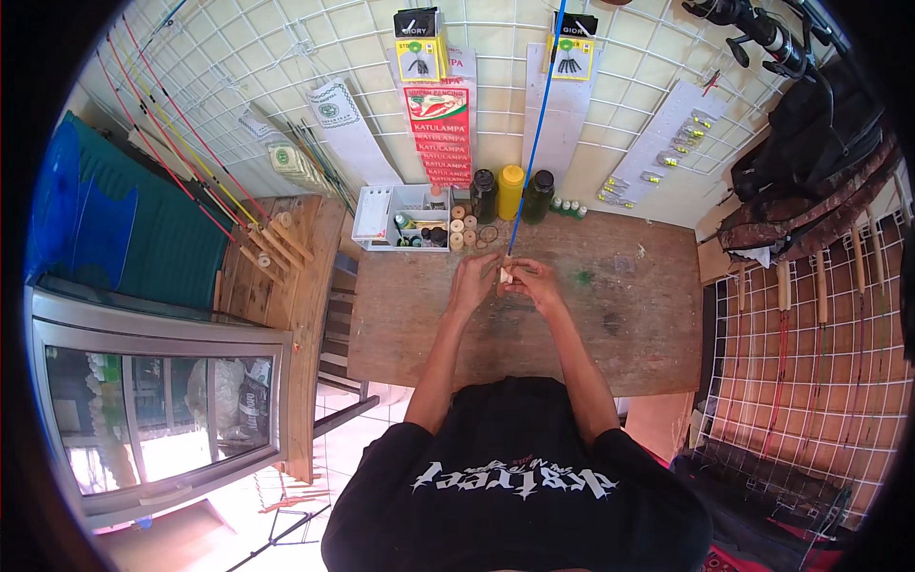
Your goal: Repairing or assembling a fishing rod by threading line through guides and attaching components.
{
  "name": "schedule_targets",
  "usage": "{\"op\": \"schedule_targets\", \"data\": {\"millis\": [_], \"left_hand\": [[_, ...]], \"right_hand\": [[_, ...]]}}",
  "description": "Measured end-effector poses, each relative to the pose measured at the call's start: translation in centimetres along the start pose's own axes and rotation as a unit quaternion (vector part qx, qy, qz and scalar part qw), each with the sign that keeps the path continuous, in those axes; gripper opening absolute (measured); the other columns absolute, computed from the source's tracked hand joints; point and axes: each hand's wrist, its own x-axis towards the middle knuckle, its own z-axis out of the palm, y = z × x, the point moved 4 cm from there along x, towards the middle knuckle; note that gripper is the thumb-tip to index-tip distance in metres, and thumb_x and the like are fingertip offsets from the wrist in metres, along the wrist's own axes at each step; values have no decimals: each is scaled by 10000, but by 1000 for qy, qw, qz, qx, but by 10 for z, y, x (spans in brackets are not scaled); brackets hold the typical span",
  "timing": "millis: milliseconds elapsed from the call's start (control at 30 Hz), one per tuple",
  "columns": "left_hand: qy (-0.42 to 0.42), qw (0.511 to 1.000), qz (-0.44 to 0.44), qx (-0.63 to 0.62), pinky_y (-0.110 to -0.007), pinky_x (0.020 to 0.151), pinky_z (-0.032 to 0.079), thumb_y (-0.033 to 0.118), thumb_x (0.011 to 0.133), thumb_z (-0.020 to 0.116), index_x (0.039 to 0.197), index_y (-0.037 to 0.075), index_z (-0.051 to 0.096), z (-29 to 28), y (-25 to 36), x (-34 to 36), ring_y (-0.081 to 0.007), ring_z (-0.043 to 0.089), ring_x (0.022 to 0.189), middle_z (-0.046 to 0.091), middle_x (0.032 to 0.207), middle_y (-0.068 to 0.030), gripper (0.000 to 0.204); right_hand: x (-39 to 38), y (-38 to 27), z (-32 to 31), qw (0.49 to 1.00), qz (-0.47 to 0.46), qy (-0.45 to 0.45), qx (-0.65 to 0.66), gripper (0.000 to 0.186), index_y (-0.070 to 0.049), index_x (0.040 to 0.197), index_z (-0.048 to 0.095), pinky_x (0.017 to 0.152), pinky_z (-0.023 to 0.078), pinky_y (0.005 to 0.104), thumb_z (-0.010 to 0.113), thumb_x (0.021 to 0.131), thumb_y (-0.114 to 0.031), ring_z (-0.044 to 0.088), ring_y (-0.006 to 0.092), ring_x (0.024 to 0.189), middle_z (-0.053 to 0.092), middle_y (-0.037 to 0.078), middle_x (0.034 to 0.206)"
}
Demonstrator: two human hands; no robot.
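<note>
In front of me over the wooden table, a thin blue fishing rod (537,124) points up and away, its butt between my hands. A small cream-white spool-like part (506,275) sits at the handle end. My right hand (536,285) is closed around the handle from the right, fingers curled beside the cream part. From the left, my left hand (472,283) comes in with its fingertips pinched together close to the handle. What those fingertips grip is too small to make out.
Beyond my hands stand a white organizer tray (375,234), several wooden spools (457,226), two dark bottles (484,195) and a yellow bottle (511,194). A white wire grid (343,57) with hanging packets rises behind. Left are a wooden bench (272,310) and a glass-fronted cabinet (162,410).
</note>
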Motion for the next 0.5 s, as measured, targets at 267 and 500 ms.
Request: {"op": "schedule_targets", "data": {"millis": [267,500], "left_hand": [[10,1000,14,-18,-360,718,487,51,796,634,878,10,639,1,-2,8,-290,616,831,646,910,-168,92],[-17,965,-15,-263,-263,661,442,70,858,623,889,36,584,9,-31,-2,-105,552,749,613,824,-42,61]], "right_hand": [[0,3,2,1000,2,25,5,282,43,1064,584,666,585,283,671,819,-67,645,177,742,646,129,907],[-4,1,6,998,2,57,13,282,56,1039,592,643,588,279,689,802,-62,648,185,696,647,141,854]]}}
